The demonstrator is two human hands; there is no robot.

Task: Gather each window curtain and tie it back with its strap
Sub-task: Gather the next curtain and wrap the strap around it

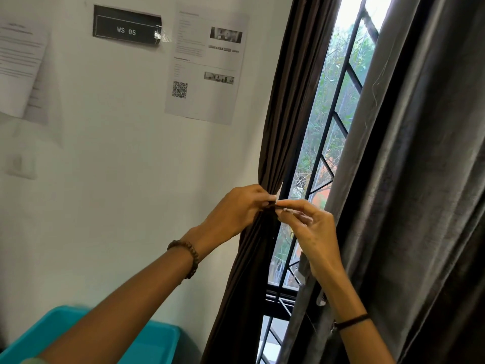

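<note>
Wall [118, 179]: left half of view.
On wall, left to right: sheet [21, 69], sign [126, 28], second sheet [207, 67]. Switch [19, 164] sits below the first sheet.
Left curtain [291, 101]: hangs at the wall's right edge, between wall and window [338, 88].
Right curtain [420, 153]: right of window, nearest the viewer.
Tub [147, 342]: bottom left, before the wall, under the left forearm.
Left hand [236, 208]: at the left curtain's gathered waist, touching it.
Right hand [312, 232]: just right of the left hand, before the window.
Strap [273, 204]: between the hands, pinched by both.
</note>
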